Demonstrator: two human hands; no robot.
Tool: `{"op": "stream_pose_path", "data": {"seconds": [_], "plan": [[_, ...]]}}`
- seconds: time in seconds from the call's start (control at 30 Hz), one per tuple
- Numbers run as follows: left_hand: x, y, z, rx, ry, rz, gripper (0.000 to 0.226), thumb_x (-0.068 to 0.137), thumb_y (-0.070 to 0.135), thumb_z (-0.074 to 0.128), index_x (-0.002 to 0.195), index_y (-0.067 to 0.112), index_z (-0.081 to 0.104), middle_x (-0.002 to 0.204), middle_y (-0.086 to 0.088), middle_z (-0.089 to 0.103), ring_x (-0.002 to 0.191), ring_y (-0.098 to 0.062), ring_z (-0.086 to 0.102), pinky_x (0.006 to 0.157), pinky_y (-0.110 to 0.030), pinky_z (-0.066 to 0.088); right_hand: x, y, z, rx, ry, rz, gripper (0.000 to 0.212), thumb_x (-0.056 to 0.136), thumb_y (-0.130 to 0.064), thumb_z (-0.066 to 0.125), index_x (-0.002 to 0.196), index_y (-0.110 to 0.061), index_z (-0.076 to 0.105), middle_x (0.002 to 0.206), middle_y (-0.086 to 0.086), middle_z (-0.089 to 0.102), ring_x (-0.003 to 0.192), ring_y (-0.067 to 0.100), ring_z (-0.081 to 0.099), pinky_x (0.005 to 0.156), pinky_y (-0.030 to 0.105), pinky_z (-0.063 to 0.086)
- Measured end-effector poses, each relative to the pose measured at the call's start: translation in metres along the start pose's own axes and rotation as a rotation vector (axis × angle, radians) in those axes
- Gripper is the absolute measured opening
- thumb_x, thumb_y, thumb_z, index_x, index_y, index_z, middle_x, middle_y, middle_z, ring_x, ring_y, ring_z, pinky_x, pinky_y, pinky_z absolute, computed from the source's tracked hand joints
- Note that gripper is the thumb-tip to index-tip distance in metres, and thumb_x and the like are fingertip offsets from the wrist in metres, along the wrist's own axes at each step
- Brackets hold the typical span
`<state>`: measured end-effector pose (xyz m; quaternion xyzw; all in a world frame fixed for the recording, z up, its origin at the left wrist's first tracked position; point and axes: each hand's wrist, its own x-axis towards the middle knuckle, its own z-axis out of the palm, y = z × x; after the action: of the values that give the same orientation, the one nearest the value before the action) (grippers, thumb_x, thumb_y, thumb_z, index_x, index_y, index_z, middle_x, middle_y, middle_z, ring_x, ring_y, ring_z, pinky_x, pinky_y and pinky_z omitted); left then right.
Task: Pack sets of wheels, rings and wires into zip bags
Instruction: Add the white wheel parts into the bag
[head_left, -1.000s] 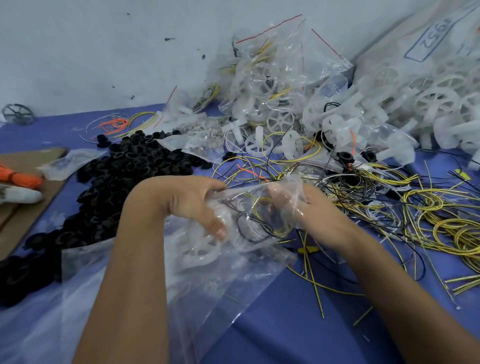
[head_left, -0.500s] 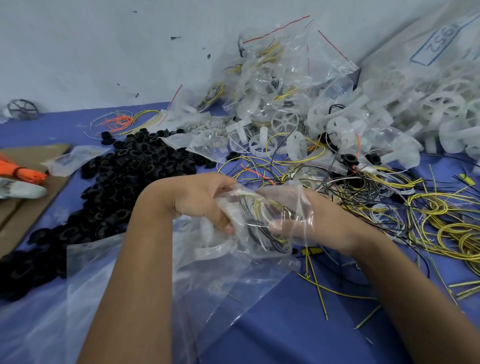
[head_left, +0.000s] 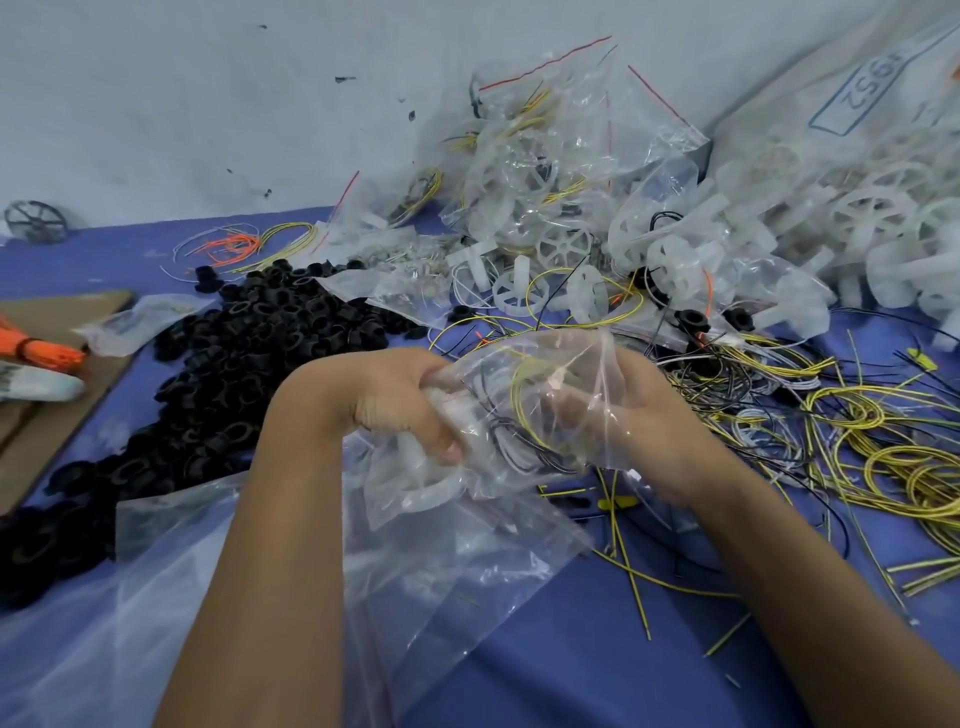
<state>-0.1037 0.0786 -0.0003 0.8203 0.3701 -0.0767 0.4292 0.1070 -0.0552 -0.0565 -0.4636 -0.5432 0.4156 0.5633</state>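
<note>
Here the left hand (head_left: 400, 410) curls its grip around the mouth of a clear zip bag (head_left: 524, 415), bunching the plastic over a white wheel (head_left: 436, 483) so the opening stays gathered above the bench (head_left: 571, 649). The right hand (head_left: 644, 431) sits behind the bag's far side, fingers seen through the film and pressing against it, apparently steadying the load; whether they pinch the plastic I cannot tell. Inside, a coil of yellow and black wires (head_left: 524, 415) lies against the wheel, so the set looks nearly complete. The black rings (head_left: 249, 353) are heaped just left of the hands, loose wires (head_left: 857, 441) to the right, and filled bags (head_left: 545, 171) are piled against the wall, all within easy reach. Empty bags (head_left: 441, 587) lie under the forearms.
</note>
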Motion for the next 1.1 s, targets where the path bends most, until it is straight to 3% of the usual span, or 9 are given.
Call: {"op": "stream_pose_path", "data": {"seconds": [0.17, 0.33, 0.43, 0.53, 0.67, 0.8, 0.93, 1.0, 1.1], "plan": [[0.0, -0.004, -0.002, -0.086, 0.065, 0.051, 0.059, 0.055, 0.023, 0.088, 0.11, 0.028, 0.07, 0.106, -0.005, 0.077, 0.105, -0.031, 0.073, 0.091, -0.059, 0.058, -0.002, -0.005, -0.006, 0.346, -0.042, -0.014, 0.033, 0.086, -0.007, 0.07, 0.119, -0.004, 0.069, 0.116, 0.017, 0.073, 0.106, 0.03, 0.072, 0.089, 0.041, 0.059], [-0.001, -0.002, -0.002, -0.087, 0.095, 0.143, 0.055, 0.057, 0.022, 0.095, 0.102, 0.037, 0.068, 0.088, 0.013, 0.071, 0.076, -0.004, 0.068, 0.055, -0.019, 0.05, 0.002, -0.002, -0.009, -0.12, 0.16, -0.05, 0.022, 0.095, 0.002, 0.064, 0.112, -0.005, 0.076, 0.109, 0.011, 0.077, 0.1, 0.032, 0.074, 0.09, 0.051, 0.058], [-0.002, -0.004, 0.002, -0.117, -0.011, 0.168, 0.064, 0.054, 0.04, 0.091, 0.112, 0.031, 0.065, 0.096, -0.008, 0.065, 0.079, -0.009, 0.061, 0.061, -0.024, 0.046, 0.001, -0.005, -0.003, -0.139, 0.184, -0.085, 0.024, 0.096, 0.001, 0.063, 0.107, -0.013, 0.08, 0.101, 0.001, 0.079, 0.087, 0.013, 0.073, 0.081, 0.039, 0.06], [-0.005, -0.004, 0.005, -0.298, -0.075, 0.224, 0.06, 0.066, 0.053, 0.077, 0.121, 0.032, 0.066, 0.101, 0.0, 0.072, 0.085, -0.008, 0.065, 0.064, -0.019, 0.051, 0.0, -0.01, -0.007, 0.039, 0.314, -0.142, 0.017, 0.084, -0.025, 0.08, 0.092, -0.01, 0.081, 0.082, 0.002, 0.077, 0.071, 0.012, 0.07, 0.061, 0.038, 0.062], [0.001, 0.007, 0.014, -0.291, -0.005, 0.22, 0.077, 0.076, 0.078, 0.063, 0.129, 0.022, 0.066, 0.093, 0.008, 0.071, 0.076, -0.009, 0.06, 0.067, -0.019, 0.045, -0.002, -0.021, -0.016, 0.036, 0.335, -0.244, 0.026, 0.078, -0.046, 0.081, 0.081, -0.02, 0.082, 0.077, -0.005, 0.076, 0.074, 0.012, 0.071, 0.066, 0.042, 0.062], [0.012, 0.019, 0.025, -0.46, -0.094, 0.184, 0.081, 0.085, 0.075, 0.04, 0.136, 0.016, 0.064, 0.134, -0.019, 0.065, 0.12, -0.027, 0.061, 0.112, -0.049, 0.042, -0.006, -0.022, -0.007, -0.032, 0.19, -0.28, 0.037, 0.089, -0.065, 0.058, 0.077, -0.036, 0.078, 0.076, -0.018, 0.073, 0.072, -0.003, 0.069, 0.064, 0.017, 0.056], [0.02, 0.034, 0.035, -0.558, -0.216, 0.121, 0.066, 0.076, 0.093, 0.037, 0.11, 0.05, 0.076, 0.122, 0.022, 0.071, 0.123, -0.012, 0.064, 0.091, -0.032, 0.059, -0.003, -0.019, -0.012, -0.11, 0.271, -0.274, 0.032, 0.094, -0.038, 0.063, 0.087, -0.014, 0.082, 0.084, 0.01, 0.078, 0.077, 0.026, 0.073, 0.065, 0.044, 0.061], [0.021, 0.034, 0.038, -0.387, -0.153, 0.158, 0.036, 0.077, 0.078, 0.059, 0.098, 0.053, 0.074, 0.099, 0.028, 0.072, 0.105, -0.013, 0.064, 0.069, -0.025, 0.042, -0.001, -0.017, -0.013, -0.101, 0.403, -0.275, 0.015, 0.09, -0.025, 0.073, 0.085, -0.015, 0.083, 0.076, 0.01, 0.077, 0.067, 0.02, 0.067, 0.061, 0.038, 0.054], [0.029, 0.026, 0.043, -0.357, -0.136, 0.265, 0.031, 0.079, 0.038, 0.081, 0.108, 0.034, 0.074, 0.101, 0.005, 0.076, 0.086, -0.011, 0.06, 0.073, -0.03, 0.032, 0.002, -0.015, -0.019, -0.14, 0.637, -0.286, 0.018, 0.094, -0.015, 0.07, 0.08, -0.021, 0.08, 0.073, -0.004, 0.075, 0.067, 0.011, 0.064, 0.064, 0.028, 0.051]]}}
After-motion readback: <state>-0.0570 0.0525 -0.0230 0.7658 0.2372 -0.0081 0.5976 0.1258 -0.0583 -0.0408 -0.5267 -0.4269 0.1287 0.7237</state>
